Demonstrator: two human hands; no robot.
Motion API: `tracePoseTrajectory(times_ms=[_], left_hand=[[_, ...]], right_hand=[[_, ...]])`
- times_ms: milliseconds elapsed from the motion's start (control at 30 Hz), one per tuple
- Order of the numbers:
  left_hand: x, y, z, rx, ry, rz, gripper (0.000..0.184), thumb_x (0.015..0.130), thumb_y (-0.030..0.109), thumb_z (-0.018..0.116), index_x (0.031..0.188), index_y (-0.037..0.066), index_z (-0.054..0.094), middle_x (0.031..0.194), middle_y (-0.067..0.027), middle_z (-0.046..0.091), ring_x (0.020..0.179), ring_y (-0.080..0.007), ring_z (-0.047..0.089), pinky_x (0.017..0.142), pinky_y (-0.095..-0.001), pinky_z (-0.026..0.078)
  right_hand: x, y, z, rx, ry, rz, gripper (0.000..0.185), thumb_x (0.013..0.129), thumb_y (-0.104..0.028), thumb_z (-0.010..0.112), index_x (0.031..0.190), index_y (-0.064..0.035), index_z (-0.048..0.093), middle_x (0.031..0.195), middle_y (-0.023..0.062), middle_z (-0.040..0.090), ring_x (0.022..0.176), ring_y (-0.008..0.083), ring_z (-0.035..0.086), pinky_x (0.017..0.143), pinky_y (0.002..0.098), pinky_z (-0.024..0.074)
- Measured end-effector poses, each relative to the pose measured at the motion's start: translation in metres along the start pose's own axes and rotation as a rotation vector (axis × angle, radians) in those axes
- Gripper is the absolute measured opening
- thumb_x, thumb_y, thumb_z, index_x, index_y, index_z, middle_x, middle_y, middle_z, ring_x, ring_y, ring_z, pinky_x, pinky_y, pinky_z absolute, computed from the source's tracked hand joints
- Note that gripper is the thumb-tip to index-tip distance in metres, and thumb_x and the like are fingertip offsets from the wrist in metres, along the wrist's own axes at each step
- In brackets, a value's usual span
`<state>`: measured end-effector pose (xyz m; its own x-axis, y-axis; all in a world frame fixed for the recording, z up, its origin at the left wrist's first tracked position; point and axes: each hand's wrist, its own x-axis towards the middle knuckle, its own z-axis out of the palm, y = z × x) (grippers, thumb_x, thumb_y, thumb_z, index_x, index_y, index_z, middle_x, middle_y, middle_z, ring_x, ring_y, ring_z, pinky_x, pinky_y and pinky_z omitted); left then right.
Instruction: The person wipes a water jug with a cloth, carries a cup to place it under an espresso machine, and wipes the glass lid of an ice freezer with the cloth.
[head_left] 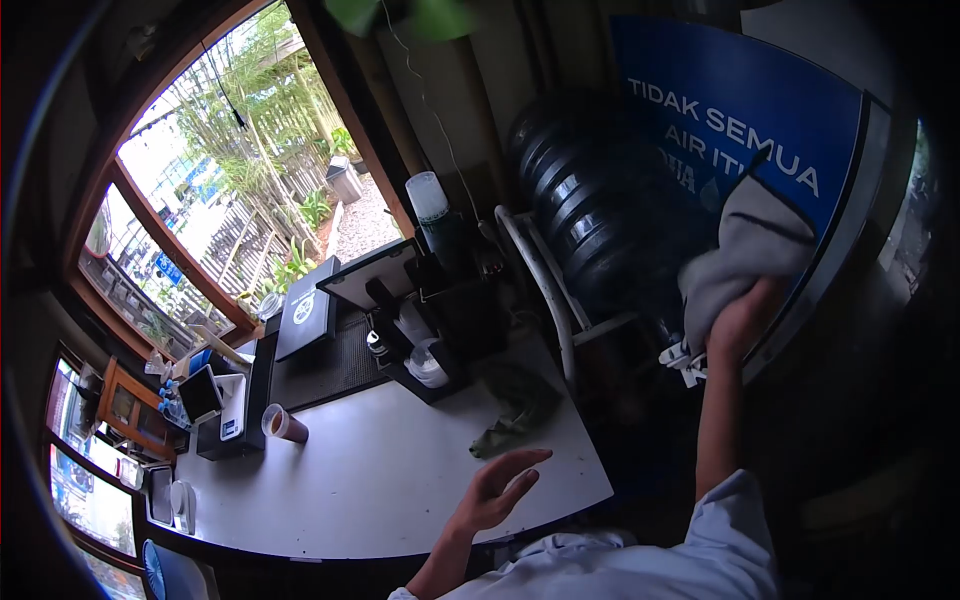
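My right hand (742, 318) is closed around a grey cloth (765, 235), held up against the blue sign (735, 100) at the right. Some of the cloth hangs down beside my wrist, near a white dispenser tap (683, 362). Over the front edge of the white counter (390, 470), my left hand (497, 488) is held with its thumb and fingers apart and nothing between them. A crumpled green cloth (515, 412) lies on the counter just beyond my left hand.
Large dark water bottles (590, 210) rest on a white metal rack (540, 290) left of the sign. On the counter are a drink cup (285, 424), a payment terminal (215, 405), a black organiser (420, 375) and a dark mat (325, 365). A window opens at the left.
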<state>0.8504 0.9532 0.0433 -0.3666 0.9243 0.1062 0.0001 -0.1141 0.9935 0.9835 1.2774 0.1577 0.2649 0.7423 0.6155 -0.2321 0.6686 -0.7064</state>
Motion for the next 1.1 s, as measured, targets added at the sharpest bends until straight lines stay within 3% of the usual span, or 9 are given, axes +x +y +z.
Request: tracePoseTrajectory(times_ms=[133, 200, 300, 500, 633, 733, 867, 1000, 1100], left_hand=[[-0.007, -0.049, -0.005, 0.076, 0.148, -0.148, 0.024, 0.101, 0.010, 0.059, 0.122, -0.002, 0.061, 0.123, -0.0126, 0.067, 0.119, -0.0186, 0.061, 0.107, -0.0378, 0.045], [-0.011, -0.071, -0.008, 0.160, 0.196, -0.144, 0.024, 0.102, 0.013, 0.059, 0.120, -0.001, 0.062, 0.120, -0.0111, 0.068, 0.118, -0.0180, 0.061, 0.104, -0.0374, 0.048], [-0.019, -0.094, -0.010, 0.168, 0.262, -0.174, 0.023, 0.101, 0.015, 0.060, 0.117, -0.001, 0.064, 0.116, -0.0110, 0.069, 0.113, -0.0176, 0.064, 0.101, -0.0367, 0.050], [-0.030, -0.119, -0.011, 0.251, 0.341, -0.182, 0.020, 0.100, 0.013, 0.060, 0.115, 0.000, 0.065, 0.112, -0.0118, 0.071, 0.105, -0.0179, 0.068, 0.095, -0.0335, 0.053], [-0.034, -0.133, -0.006, 0.305, 0.430, -0.160, 0.018, 0.099, 0.011, 0.061, 0.111, -0.002, 0.065, 0.101, -0.0114, 0.074, 0.098, -0.0174, 0.071, 0.089, -0.0295, 0.054], [-0.037, -0.145, -0.006, 0.351, 0.441, -0.139, 0.017, 0.097, 0.009, 0.063, 0.110, -0.001, 0.066, 0.100, -0.0129, 0.074, 0.095, -0.0198, 0.073, 0.085, -0.0307, 0.056], [-0.036, -0.140, -0.006, 0.440, 0.425, -0.088, 0.015, 0.095, 0.008, 0.065, 0.108, 0.000, 0.067, 0.097, -0.0134, 0.075, 0.092, -0.0218, 0.074, 0.082, -0.0317, 0.057], [-0.033, -0.139, -0.007, 0.471, 0.429, -0.066, 0.015, 0.094, 0.008, 0.066, 0.106, 0.001, 0.068, 0.096, -0.0130, 0.075, 0.092, -0.0218, 0.074, 0.082, -0.0322, 0.057], [-0.038, -0.144, -0.007, 0.444, 0.426, -0.069, 0.014, 0.093, 0.008, 0.066, 0.106, 0.001, 0.068, 0.095, -0.0130, 0.075, 0.091, -0.0218, 0.074, 0.082, -0.0325, 0.057]], right_hand=[[0.044, 0.046, 0.045, -0.580, -0.390, -0.376, 0.027, 0.104, -0.019, 0.048, 0.119, -0.0008, 0.061, 0.124, 0.0201, 0.060, 0.120, 0.0380, 0.056, 0.100, 0.0441, 0.0452], [0.035, 0.037, 0.061, -0.673, -0.524, -0.885, 0.025, 0.102, -0.019, 0.051, 0.117, -0.0025, 0.063, 0.122, 0.0186, 0.062, 0.121, 0.0383, 0.055, 0.098, 0.0427, 0.0473], [0.035, 0.031, 0.066, -0.570, -0.558, -1.035, 0.025, 0.101, -0.021, 0.051, 0.112, -0.0027, 0.064, 0.115, 0.0197, 0.066, 0.106, 0.0369, 0.066, 0.087, 0.0416, 0.0527], [0.069, 0.081, 0.054, -0.612, -0.538, -0.250, 0.026, 0.101, -0.022, 0.051, 0.112, -0.0033, 0.066, 0.113, 0.0191, 0.067, 0.107, 0.0367, 0.064, 0.090, 0.0431, 0.0507], [0.032, 0.037, 0.051, -0.590, -0.699, -0.954, 0.028, 0.099, -0.021, 0.054, 0.124, -0.0106, 0.064, 0.134, 0.0107, 0.058, 0.130, 0.0303, 0.051, 0.108, 0.0476, 0.0377], [0.051, 0.052, 0.042, -0.489, -0.729, -0.911, 0.028, 0.099, -0.020, 0.054, 0.123, -0.0095, 0.064, 0.131, 0.0128, 0.060, 0.125, 0.0319, 0.055, 0.105, 0.0447, 0.0413], [0.060, 0.113, 0.034, -0.480, -0.472, -0.224, 0.029, 0.101, -0.019, 0.051, 0.125, -0.0081, 0.063, 0.127, 0.0149, 0.063, 0.118, 0.0341, 0.060, 0.102, 0.0397, 0.0454], [0.040, 0.028, 0.037, -0.578, -0.686, -1.047, 0.034, 0.105, -0.023, 0.046, 0.125, -0.0022, 0.062, 0.128, 0.0200, 0.061, 0.118, 0.0360, 0.059, 0.102, 0.0413, 0.0461], [0.060, 0.087, 0.032, -0.387, -0.657, -0.510, 0.033, 0.104, -0.024, 0.047, 0.125, -0.0039, 0.062, 0.130, 0.0168, 0.061, 0.120, 0.0343, 0.058, 0.104, 0.0425, 0.0442]])
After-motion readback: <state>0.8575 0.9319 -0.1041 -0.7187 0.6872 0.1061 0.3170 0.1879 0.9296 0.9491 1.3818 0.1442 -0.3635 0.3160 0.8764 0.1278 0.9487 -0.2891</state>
